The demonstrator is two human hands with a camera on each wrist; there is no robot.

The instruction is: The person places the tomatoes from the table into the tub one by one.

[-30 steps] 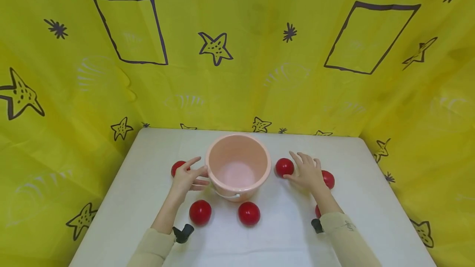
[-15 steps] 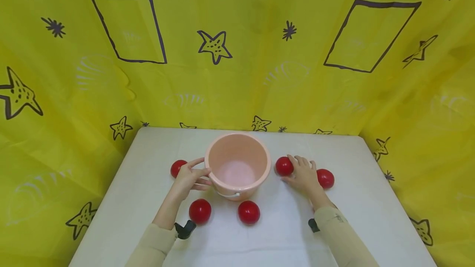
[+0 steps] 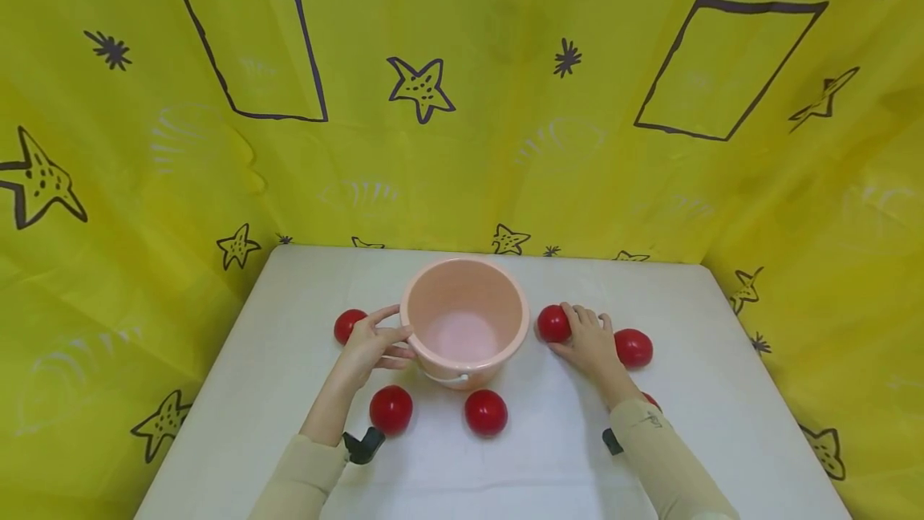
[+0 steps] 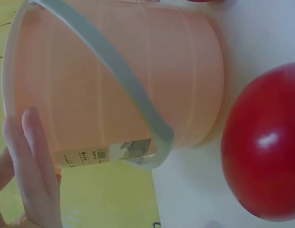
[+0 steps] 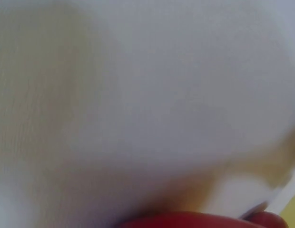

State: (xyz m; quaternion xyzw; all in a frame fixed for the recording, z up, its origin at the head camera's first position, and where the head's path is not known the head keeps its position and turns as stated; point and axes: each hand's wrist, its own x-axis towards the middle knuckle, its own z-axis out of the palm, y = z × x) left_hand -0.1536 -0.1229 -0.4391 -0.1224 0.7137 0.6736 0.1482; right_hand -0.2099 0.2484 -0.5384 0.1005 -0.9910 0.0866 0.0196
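right fingers [image 3: 573, 316] moved onto ball [image 3: 553, 324], glossy, red

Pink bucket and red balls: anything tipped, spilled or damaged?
Nothing stands out. The pink bucket stands upright, handle hanging down; the red balls sit at its sides and in front, one held by the right hand. No damage shows.

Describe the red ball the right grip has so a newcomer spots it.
On the white table, find the open pink bucket. Just right of its rim is a glossy red ball. Unlike the other red balls, it has the right grip curled around it.
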